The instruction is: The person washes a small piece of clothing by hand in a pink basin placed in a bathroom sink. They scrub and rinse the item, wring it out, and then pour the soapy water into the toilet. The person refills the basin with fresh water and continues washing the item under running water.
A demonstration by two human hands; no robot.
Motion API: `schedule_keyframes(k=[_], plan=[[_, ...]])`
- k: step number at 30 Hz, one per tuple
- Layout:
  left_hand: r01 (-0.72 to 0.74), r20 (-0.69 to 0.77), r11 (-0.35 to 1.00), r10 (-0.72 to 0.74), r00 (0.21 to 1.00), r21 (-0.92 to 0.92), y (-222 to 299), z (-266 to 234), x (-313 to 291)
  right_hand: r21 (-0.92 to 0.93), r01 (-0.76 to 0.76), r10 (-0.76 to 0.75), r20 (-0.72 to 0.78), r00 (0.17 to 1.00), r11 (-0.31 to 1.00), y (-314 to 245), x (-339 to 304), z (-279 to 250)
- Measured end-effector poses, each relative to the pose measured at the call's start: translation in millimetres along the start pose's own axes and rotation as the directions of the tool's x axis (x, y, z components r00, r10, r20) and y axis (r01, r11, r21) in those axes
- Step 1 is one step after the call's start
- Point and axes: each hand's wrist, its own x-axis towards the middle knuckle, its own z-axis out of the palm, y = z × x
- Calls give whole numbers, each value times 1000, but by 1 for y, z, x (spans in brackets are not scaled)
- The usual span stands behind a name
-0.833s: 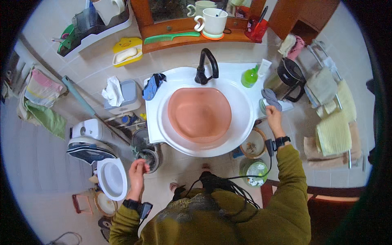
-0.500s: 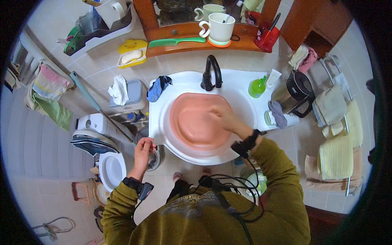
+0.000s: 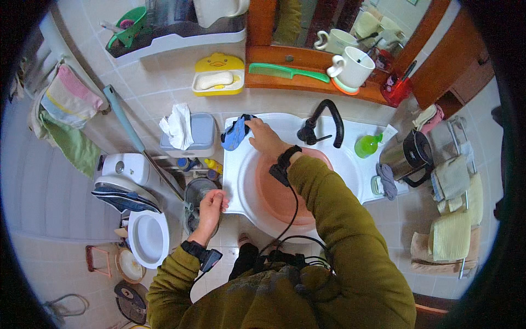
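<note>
My right hand (image 3: 267,139) is at the sink's back left corner, its fingers closed on the dark edge of a crumpled blue cloth (image 3: 235,135). The cloth lies on the rim of the white sink (image 3: 234,186). Under my right forearm, a pink plastic basin (image 3: 268,186) sits in the sink bowl, partly covered by my arm and sleeve. My left hand (image 3: 211,205) hovers by the sink's left edge, above a bin (image 3: 195,189). Its fingers are curled together, and whatever is inside them is hidden.
A black faucet (image 3: 309,131) rises behind the basin. To its right stand a green bottle (image 3: 367,146), a white tube (image 3: 388,133) and a metal pot (image 3: 411,156). Above, a wooden shelf carries a green comb (image 3: 287,72) and a white mug (image 3: 353,68). A tissue box (image 3: 204,131) stands left.
My right hand has moved left from over the basin to the blue cloth and closed on it. The view has shifted left. My left hand stays near the sink's left edge.
</note>
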Motion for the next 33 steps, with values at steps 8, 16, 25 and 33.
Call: schedule_keyframes(k=[8,16,25,33], plan=[[83,-24,995,-85,996,-60,-15,-40,17,-262,-103,107,-1,994,960,-5,41,31],[45,0,996,-45,999,-72,0,-15,38,-91,-15,0,-170,986,996,14,38,29],[242,245,871,-146,958,-427,39,78,50,580,-294,328,49,943,760,-15,-110,-58],[479,429,774,-297,853,-414,25,171,46,368,-346,367,14,930,863,45,-203,-114]])
